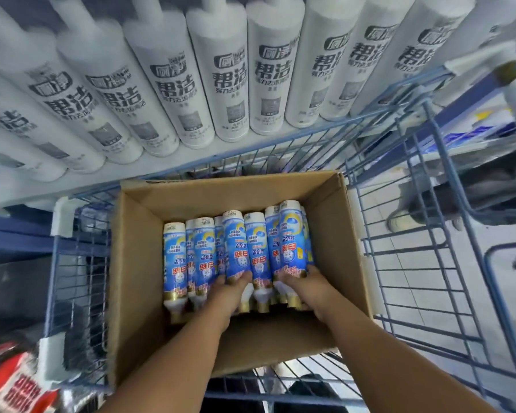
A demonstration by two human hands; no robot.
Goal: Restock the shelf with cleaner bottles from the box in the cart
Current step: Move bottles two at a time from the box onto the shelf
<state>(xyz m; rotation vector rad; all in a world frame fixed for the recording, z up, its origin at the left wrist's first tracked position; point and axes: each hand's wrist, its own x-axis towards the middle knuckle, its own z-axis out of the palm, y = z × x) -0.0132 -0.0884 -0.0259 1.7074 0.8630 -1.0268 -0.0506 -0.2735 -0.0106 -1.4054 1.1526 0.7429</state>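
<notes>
An open cardboard box (137,263) sits in a blue wire cart (414,234). Inside it lie several blue-labelled cleaner bottles (173,257) with gold caps, side by side, caps toward me. My left hand (230,293) grips one bottle (236,248) near the middle of the row, fingers curled round its lower end. Farther right, a bottle (292,239) is gripped in the same way by my right hand (304,289). Both held bottles stick up slightly above the others.
A shelf above the cart carries a long row of tall white bottles (233,79) with dark lettering. Red packaging (21,383) lies at the lower left. Someone's shoes (399,225) stand on the floor right of the cart.
</notes>
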